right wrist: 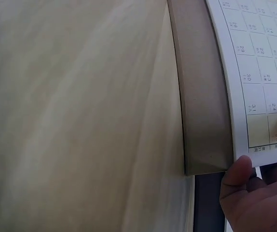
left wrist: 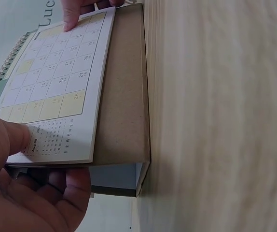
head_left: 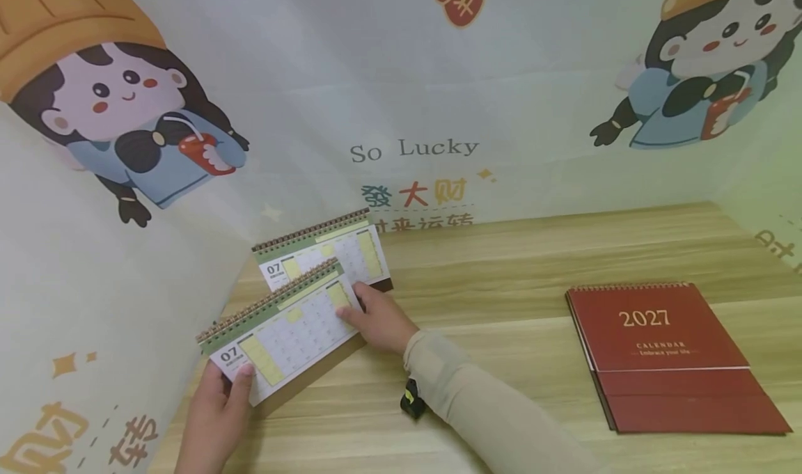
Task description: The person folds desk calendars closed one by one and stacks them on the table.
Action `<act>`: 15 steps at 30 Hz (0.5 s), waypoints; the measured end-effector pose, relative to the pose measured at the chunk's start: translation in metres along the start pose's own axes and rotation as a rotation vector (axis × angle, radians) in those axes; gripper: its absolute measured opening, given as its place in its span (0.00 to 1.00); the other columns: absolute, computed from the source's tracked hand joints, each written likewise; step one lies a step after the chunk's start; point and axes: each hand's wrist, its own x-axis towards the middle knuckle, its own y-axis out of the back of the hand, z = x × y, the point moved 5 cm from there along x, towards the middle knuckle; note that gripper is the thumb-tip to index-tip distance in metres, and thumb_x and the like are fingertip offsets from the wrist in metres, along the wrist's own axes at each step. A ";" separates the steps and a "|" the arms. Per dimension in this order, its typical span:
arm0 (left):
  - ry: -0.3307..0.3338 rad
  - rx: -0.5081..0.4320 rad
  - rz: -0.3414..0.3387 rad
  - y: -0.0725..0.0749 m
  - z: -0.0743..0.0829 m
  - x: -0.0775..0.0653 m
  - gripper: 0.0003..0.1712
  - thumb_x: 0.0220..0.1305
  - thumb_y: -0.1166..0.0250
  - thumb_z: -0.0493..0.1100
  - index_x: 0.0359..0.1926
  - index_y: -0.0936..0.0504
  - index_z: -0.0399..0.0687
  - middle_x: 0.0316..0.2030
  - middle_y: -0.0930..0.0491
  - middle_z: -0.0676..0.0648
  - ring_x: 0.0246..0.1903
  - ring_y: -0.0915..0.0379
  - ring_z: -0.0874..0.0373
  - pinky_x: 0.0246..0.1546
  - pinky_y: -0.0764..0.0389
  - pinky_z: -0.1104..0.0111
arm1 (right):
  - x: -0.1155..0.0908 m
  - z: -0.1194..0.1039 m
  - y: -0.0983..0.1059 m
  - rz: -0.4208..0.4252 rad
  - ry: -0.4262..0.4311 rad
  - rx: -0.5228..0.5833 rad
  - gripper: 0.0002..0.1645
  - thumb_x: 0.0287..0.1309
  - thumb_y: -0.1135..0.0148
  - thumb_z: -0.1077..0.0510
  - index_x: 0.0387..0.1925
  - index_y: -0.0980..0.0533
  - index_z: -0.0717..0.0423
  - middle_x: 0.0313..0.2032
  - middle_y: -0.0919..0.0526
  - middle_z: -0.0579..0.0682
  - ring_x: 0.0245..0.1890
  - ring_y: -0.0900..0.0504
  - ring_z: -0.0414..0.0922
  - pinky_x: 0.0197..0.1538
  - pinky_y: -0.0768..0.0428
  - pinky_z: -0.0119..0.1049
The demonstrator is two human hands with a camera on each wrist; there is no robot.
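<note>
A spiral-bound desk calendar [head_left: 301, 331] stands tilted at the left of the table, its white month page marked 07 facing up. My left hand [head_left: 216, 408] grips its near left corner, thumb on the page [left wrist: 56, 92] and fingers curled beneath. At the opposite end my right hand [head_left: 385, 321] pinches the right edge, and in the right wrist view its fingers [right wrist: 259, 198] lie at the page corner. Below the page shows the brown cardboard stand [left wrist: 121, 96]. Close behind, partly hidden, is a second, similar calendar [head_left: 372, 248], also marked 07.
On the right of the wood-grain table [head_left: 489, 265] lies a red calendar [head_left: 670, 352] with 2027 on its cover. A printed cloth backdrop [head_left: 301, 63] rises along the table's back and left side. A black band [head_left: 412, 399] hangs at my right wrist.
</note>
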 end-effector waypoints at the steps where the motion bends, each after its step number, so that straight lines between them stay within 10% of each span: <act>1: 0.007 0.000 -0.003 0.000 0.000 0.000 0.27 0.79 0.52 0.47 0.69 0.39 0.33 0.63 0.31 0.29 0.62 0.33 0.36 0.59 0.30 0.47 | 0.000 0.000 0.000 0.003 -0.001 -0.001 0.12 0.71 0.42 0.51 0.48 0.27 0.53 0.34 0.20 0.44 0.32 0.25 0.39 0.40 0.26 0.33; 15: 0.074 -0.006 -0.018 0.000 0.000 0.000 0.28 0.79 0.52 0.46 0.70 0.41 0.32 0.64 0.33 0.29 0.63 0.35 0.35 0.60 0.30 0.47 | 0.000 0.000 0.000 0.035 -0.003 -0.036 0.12 0.70 0.41 0.51 0.47 0.27 0.54 0.34 0.20 0.44 0.31 0.25 0.39 0.38 0.26 0.32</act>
